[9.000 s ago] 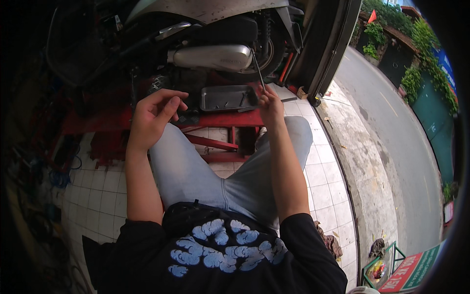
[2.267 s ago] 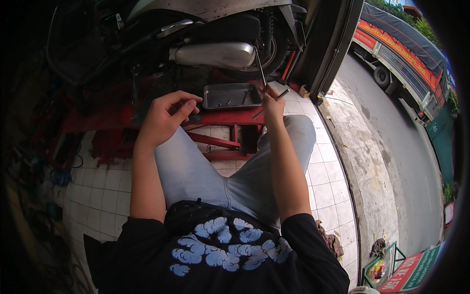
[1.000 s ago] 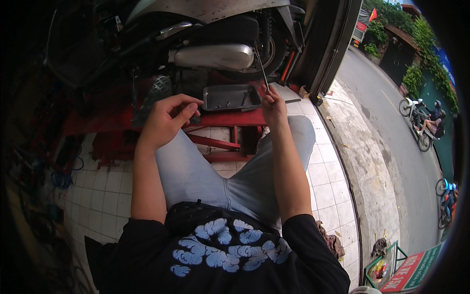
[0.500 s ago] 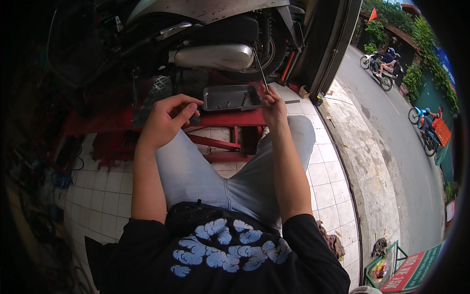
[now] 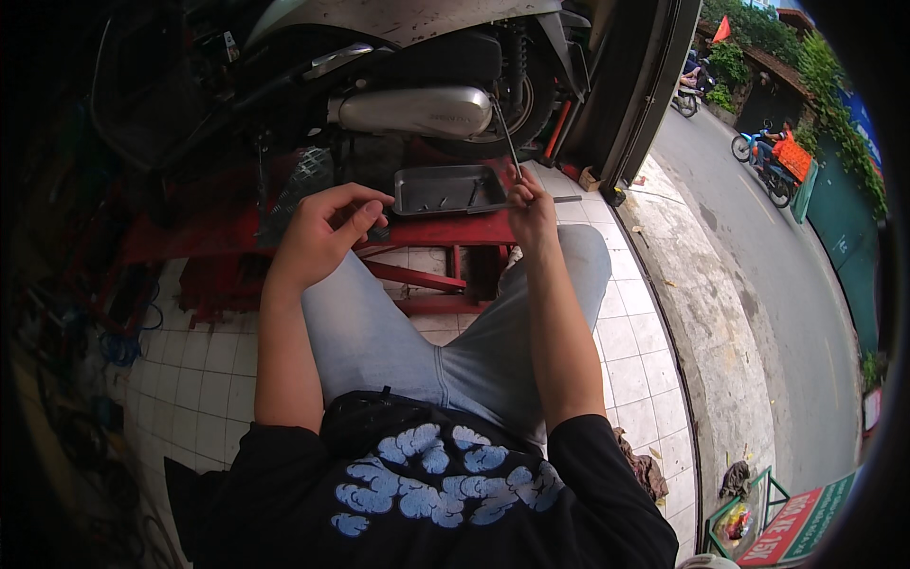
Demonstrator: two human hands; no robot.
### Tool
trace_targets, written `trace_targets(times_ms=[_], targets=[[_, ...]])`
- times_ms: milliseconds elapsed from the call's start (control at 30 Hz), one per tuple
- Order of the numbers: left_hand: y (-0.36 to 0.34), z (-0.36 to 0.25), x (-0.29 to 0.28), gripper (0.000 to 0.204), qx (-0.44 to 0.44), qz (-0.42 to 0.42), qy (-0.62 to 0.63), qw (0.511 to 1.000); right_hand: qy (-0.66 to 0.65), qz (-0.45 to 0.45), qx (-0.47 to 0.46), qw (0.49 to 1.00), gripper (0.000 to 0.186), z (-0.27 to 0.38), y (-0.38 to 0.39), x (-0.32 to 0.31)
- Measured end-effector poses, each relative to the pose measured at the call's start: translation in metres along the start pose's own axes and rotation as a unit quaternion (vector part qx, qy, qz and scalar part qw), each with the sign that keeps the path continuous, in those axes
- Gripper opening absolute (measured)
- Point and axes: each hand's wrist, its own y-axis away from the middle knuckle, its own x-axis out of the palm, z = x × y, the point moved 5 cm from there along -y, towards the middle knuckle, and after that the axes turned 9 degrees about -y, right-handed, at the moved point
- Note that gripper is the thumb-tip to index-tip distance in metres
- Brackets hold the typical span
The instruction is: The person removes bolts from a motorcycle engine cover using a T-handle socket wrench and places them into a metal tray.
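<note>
My right hand (image 5: 531, 213) is closed round a T-handle wrench (image 5: 507, 142). Its long shaft slants up to the rear end of the silver cover (image 5: 412, 109) on a motorbike, and its crossbar sticks out on both sides of my fist. Where the tip meets the bike is too dark to make out. My left hand (image 5: 327, 232) hovers over my thigh with thumb and forefinger nearly together; a tiny dark thing seems to be at the fingertips, too small to name. Between my hands lies a black tray (image 5: 431, 182) holding several bolts (image 5: 474, 192).
The motorbike stands on a red lift platform (image 5: 427, 230) with red struts below. A dark door frame (image 5: 654, 104) rises at the right, beside the white tiled floor (image 5: 630, 327). Beyond it runs a street with passing riders. A crumpled brown rag (image 5: 645, 467) lies at lower right.
The wrench's crossbar has turned slightly in my right hand. My left hand has stayed in place. Out in the street, the riders have moved farther up the road.
</note>
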Motion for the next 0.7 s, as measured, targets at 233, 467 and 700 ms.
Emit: trace_targets(times_ms=[233, 467, 700], targets=[[0.0005, -0.0005, -0.0004, 0.022, -0.002, 0.001, 0.002, 1.0, -0.012, 0.007, 0.012, 1.0, 0.034, -0.0013, -0.0008, 0.0001], [0.0013, -0.0012, -0.0002, 0.022, 0.003, 0.001, 0.003, 1.0, -0.005, 0.029, 0.014, 0.999, 0.039, 0.0008, -0.0041, -0.0053], [0.002, -0.0025, 0.0023, 0.022, 0.0, 0.006, 0.009, 1.0, -0.037, 0.022, 0.016, 0.999, 0.03, -0.0004, -0.0018, 0.0002]])
